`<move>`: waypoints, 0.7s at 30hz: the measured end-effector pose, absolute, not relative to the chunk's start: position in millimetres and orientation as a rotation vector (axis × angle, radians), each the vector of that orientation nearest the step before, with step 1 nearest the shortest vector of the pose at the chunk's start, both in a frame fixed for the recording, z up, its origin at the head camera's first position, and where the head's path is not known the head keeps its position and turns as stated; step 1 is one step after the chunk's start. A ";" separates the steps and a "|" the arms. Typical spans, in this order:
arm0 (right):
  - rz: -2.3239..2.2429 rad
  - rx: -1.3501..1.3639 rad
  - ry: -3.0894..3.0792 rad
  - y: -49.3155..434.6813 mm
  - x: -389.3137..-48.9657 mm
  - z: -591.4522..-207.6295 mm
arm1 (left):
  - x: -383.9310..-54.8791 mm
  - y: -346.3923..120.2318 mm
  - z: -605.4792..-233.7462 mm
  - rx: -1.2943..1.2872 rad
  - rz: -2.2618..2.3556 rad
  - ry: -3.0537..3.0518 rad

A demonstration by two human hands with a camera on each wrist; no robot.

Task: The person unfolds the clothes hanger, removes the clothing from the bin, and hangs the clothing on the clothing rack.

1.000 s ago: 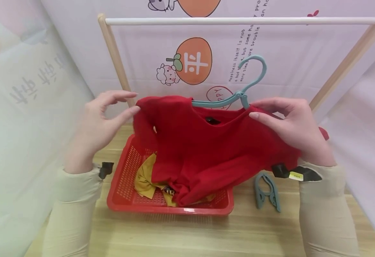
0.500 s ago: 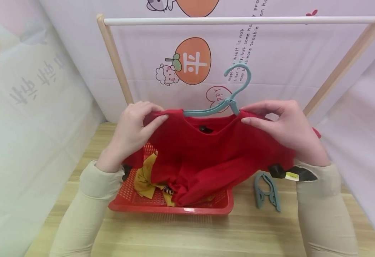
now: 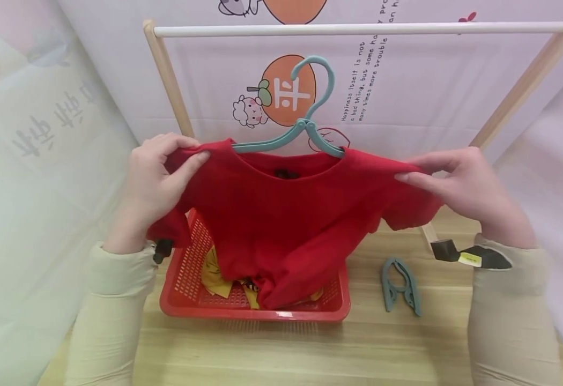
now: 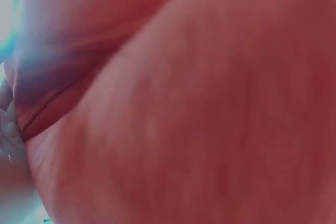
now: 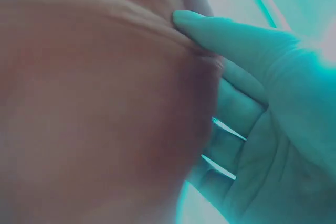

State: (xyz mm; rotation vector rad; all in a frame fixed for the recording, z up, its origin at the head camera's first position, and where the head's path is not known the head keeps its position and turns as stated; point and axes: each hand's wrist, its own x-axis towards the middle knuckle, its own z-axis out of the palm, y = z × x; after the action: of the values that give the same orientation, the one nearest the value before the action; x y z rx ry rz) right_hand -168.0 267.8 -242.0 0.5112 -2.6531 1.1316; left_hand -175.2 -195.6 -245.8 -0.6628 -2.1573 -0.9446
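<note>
A red T-shirt (image 3: 281, 214) hangs spread between both hands, its lower part bunched over the basket. Inside its neckline sits a blue-green clothes hanger (image 3: 267, 145), hook upward, its arms running under both shoulders. My left hand (image 3: 158, 179) pinches the shirt at the left shoulder between thumb and fingers. At the other shoulder, near the sleeve, my right hand (image 3: 465, 185) pinches the cloth; the right wrist view shows the thumb (image 5: 226, 32) on top of a fold. Red cloth (image 4: 210, 129) covers most of the left wrist view and hides most of that hand.
A red plastic basket (image 3: 175, 289) with yellow clothing (image 3: 216, 276) stands below the shirt. To its right a folded blue-green hanger (image 3: 400, 287) lies on the wooden table (image 3: 262, 354). Behind stands a rack with a white rod (image 3: 358, 29) and wooden posts (image 3: 168, 80).
The left hand first moved inward to the shoulder, then back out left with the cloth. The right hand moved outward along the shoulder. The hanger shifted left and up, and the shirt is stretched wider.
</note>
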 end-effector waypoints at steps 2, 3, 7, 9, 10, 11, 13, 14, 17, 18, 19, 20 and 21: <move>1.125 0.501 -2.679 267.4 -167.0 -239.4 | -174.1 -196.5 -243.0 -0.669 -0.950 -2.155; 1.121 0.500 -2.695 265.7 -166.4 -238.2 | -173.5 -195.9 -242.3 -0.670 -0.954 -2.158; 1.110 0.545 -2.701 254.0 -165.8 -234.7 | -173.8 -191.7 -243.2 -0.665 -0.968 -2.175; 1.126 0.573 -2.657 248.6 -165.5 -234.5 | -174.4 -189.9 -245.1 -0.657 -1.003 -2.176; 1.135 0.581 -2.629 247.2 -165.3 -234.7 | -175.0 -189.4 -246.2 -0.657 -1.017 -2.176; 1.138 0.592 -2.599 246.6 -165.0 -235.1 | -175.4 -189.1 -247.3 -0.652 -1.031 -2.176; 1.143 0.594 -2.546 247.3 -164.6 -236.1 | -176.4 -188.5 -249.2 -0.634 -1.085 -2.173; 1.145 0.595 -2.524 248.3 -164.4 -236.3 | -176.9 -188.4 -250.1 -0.622 -1.102 -2.169; 1.155 0.575 -2.470 252.1 -164.1 -236.8 | -178.3 -189.2 -253.3 -0.549 -1.182 -2.161; 1.166 0.562 -2.453 253.6 -164.1 -236.6 | -178.7 -189.8 -254.6 -0.511 -1.210 -2.166; 1.171 0.550 -2.434 254.9 -164.0 -236.3 | -179.3 -190.5 -256.3 -0.464 -1.237 -2.182; 1.172 0.533 -2.419 256.5 -163.7 -236.0 | -179.9 -191.6 -258.4 -0.430 -1.269 -2.193; 1.179 0.516 -2.407 258.2 -163.5 -235.7 | -180.6 -192.6 -260.8 -0.393 -1.307 -2.208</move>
State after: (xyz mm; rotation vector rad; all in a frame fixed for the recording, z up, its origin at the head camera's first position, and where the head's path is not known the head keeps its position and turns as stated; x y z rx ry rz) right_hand -163.5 258.2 -235.7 0.5156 -2.4072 1.1793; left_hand -180.6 -192.6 -260.8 -0.3928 -2.2082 -1.3072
